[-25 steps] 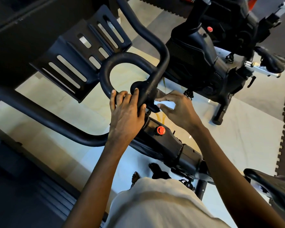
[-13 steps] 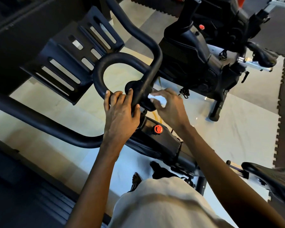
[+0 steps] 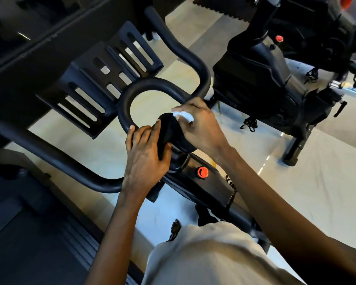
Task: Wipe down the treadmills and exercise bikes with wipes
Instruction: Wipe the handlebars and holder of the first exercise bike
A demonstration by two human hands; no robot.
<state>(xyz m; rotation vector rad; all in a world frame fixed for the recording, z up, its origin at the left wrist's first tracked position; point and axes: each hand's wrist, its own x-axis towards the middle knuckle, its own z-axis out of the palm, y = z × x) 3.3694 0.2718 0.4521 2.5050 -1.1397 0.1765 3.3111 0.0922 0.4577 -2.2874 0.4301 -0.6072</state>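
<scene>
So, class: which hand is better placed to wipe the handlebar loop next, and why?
Right. The right hand holds the wipe, right beside the handlebar loop; the left hand grips that loop with no wipe, so it seems better kept bracing.

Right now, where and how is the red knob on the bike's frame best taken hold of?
Probably pinch the round rim of the red knob, coming from above and from the right. It stands up from the top of the frame, its face points upward, and the left hand crowds its left side.
</scene>
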